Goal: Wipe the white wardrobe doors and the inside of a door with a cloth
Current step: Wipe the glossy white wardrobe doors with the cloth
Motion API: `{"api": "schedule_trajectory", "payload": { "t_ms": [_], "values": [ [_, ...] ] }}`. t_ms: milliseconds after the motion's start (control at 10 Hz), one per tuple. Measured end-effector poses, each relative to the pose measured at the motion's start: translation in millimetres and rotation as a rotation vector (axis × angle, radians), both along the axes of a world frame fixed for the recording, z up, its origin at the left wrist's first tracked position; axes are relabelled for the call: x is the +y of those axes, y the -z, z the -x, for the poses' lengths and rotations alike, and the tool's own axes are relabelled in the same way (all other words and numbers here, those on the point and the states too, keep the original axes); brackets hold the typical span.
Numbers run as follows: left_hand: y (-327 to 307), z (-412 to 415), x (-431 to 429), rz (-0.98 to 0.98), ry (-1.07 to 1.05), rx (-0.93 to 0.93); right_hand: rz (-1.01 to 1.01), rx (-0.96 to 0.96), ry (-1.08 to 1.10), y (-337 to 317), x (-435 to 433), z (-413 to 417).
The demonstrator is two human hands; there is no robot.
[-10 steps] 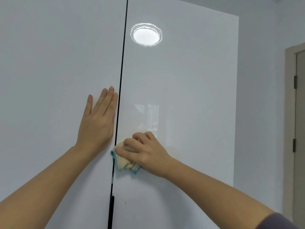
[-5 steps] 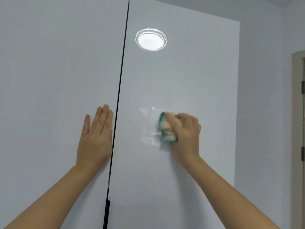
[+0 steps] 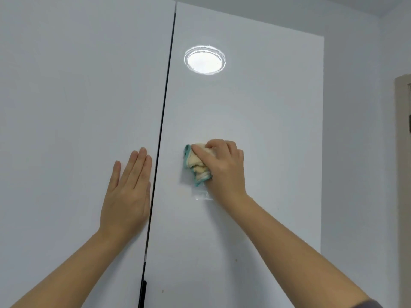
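Squeezing the cloth (image 3: 196, 167), the right hand (image 3: 226, 172) pressed it on the right door (image 3: 255, 107); the left hand (image 3: 126, 201) lay flat and open on the left door (image 3: 77, 107). A loose hold could drop it.

Wearing a dark grey sleeve (image 3: 367, 304), showing at five o'clock; baring forearms, left hand (image 3: 126, 196) and right hand (image 3: 225, 170).

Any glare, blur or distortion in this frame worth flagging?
Head view: a round lamp reflection glares on the glossy right door; a fainter rectangular reflection sits just below the cloth. Same view: right hand, left hand and cloth look sharp, without motion blur; the door gap leans off vertical.
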State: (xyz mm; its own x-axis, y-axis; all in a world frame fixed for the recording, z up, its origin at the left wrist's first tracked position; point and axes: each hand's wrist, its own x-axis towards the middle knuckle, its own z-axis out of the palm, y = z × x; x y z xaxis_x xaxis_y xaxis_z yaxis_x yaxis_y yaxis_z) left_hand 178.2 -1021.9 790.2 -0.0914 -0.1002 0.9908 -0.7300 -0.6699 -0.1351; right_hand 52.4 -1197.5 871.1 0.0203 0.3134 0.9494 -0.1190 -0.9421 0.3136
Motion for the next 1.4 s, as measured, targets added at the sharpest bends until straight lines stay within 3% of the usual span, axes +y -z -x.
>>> {"api": "schedule_trajectory", "payload": {
  "t_ms": [200,300,500,600,700,800,1000,1100,1300,1400],
  "values": [
    [-0.3,-0.6,-0.9,0.012,-0.001,-0.006,0.306,0.188,0.003,123.7,-28.6,30.3],
    [0.9,-1.5,-0.7,0.011,-0.005,-0.009,0.335,0.208,0.029,112.2,-49.9,42.6],
    [0.2,-0.5,-0.9,0.009,-0.001,-0.012,-0.109,-0.046,0.043,1.6,-80.5,51.1],
    [0.8,0.2,-1.0,0.010,0.006,-0.006,-0.099,0.050,0.041,42.4,-78.7,53.2],
    [1.5,-0.2,-1.2,0.010,0.000,-0.005,0.045,0.171,0.049,116.8,-89.1,62.5],
    [1.3,-1.0,-0.7,0.010,-0.005,-0.008,0.191,0.260,0.080,140.4,-98.8,75.1],
    [1.0,-0.4,0.0,0.005,0.003,-0.009,-0.242,0.060,0.090,34.7,-116.8,89.9],
    [0.6,0.4,-0.1,0.008,0.011,-0.011,-0.258,-0.007,0.009,46.3,-120.4,93.3],
    [1.1,-0.6,-0.7,0.013,0.004,-0.006,-0.181,0.191,0.138,157.8,-140.4,120.9],
    [0.5,-0.8,-0.8,0.016,0.009,-0.006,-0.228,0.118,0.135,122.2,-157.3,118.5]
  ]
}}
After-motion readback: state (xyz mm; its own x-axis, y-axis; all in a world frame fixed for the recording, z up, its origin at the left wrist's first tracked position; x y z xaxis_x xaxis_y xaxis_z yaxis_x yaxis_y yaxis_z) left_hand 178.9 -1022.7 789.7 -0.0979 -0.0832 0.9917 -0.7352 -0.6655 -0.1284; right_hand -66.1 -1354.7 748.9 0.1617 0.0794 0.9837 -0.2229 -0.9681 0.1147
